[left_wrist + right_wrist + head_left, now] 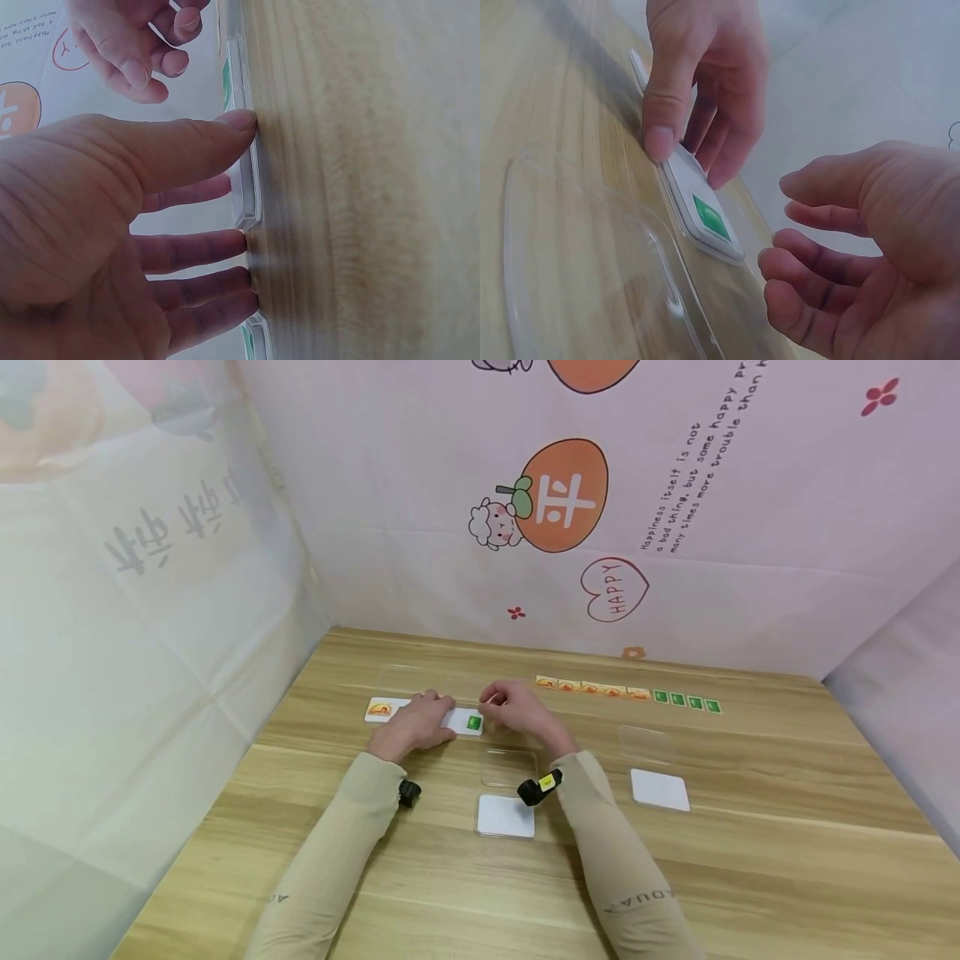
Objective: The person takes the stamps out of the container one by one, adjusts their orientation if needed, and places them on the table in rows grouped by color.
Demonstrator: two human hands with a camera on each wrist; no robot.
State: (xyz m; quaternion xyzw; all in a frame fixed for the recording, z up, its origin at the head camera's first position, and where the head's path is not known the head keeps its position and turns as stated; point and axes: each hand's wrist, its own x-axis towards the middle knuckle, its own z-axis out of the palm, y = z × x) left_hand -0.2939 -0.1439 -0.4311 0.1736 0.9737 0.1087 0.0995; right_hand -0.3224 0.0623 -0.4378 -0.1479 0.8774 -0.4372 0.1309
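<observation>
My left hand holds a flat white card with rounded corners, its thumb on the near edge and a finger on the far side. A small green sticker lies at the card's right end. To the left, partly behind the left hand, is another white card bearing an orange sticker. My right hand hovers just right of the green-stickered card, apart from it. Its fingers are loosely bent, and the right wrist view shows nothing between them.
Orange stickers and green stickers form a row at the back right. Blank white cards lie in front and at right. Clear covers lie on the wooden table. A printed cloth wall stands behind.
</observation>
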